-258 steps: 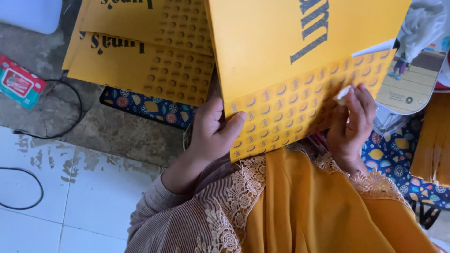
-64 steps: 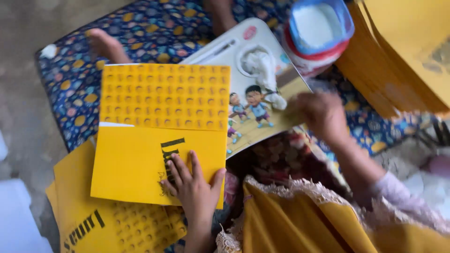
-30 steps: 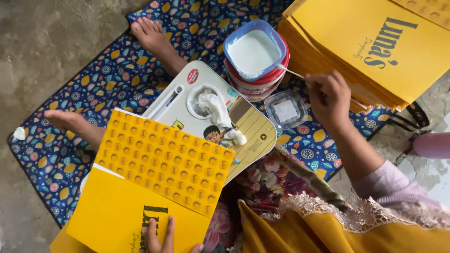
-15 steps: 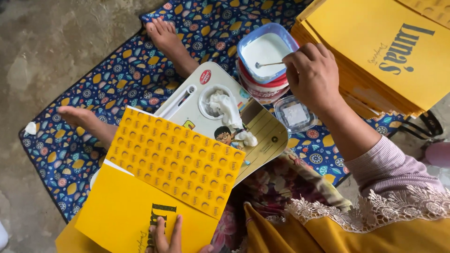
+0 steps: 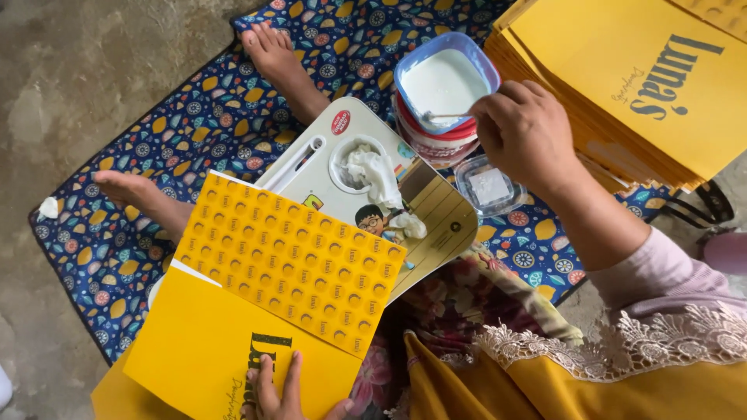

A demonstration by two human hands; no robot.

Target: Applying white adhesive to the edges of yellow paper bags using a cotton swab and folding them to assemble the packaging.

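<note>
The right hand (image 5: 525, 132) is raised over the blue-rimmed tub (image 5: 445, 82) of white paste. Its fingers are pressed together and pinch a thin stick (image 5: 445, 117), whose far end dips into the paste near the tub's right rim. The tub sits on top of a red-and-white container (image 5: 436, 144).

The left hand (image 5: 276, 389) lies at the bottom edge of the view. Its fingers are spread flat on the plain lower panel of the yellow folded box (image 5: 233, 350), pinning it down; the palm is cut off by the frame. The upper flap of this box carries a grid of round printed marks and overlaps the near corner of the flat plastic board (image 5: 327, 167).

The board lies tilted on the patterned blue mat (image 5: 117, 249). A round recess in the board holds a crumpled white tissue (image 5: 369, 167); a long narrow groove runs along the board's left edge. A small clear plastic lid (image 5: 489, 185) rests just beside the board, below the right hand.

A stack of yellow flat boxes (image 5: 646, 85) occupies the upper right, just beside the tub. Two bare feet rest on the mat: one (image 5: 276, 54) at the top, one (image 5: 132, 190) at the left. The mat lies on a concrete floor (image 5: 93, 70).
</note>
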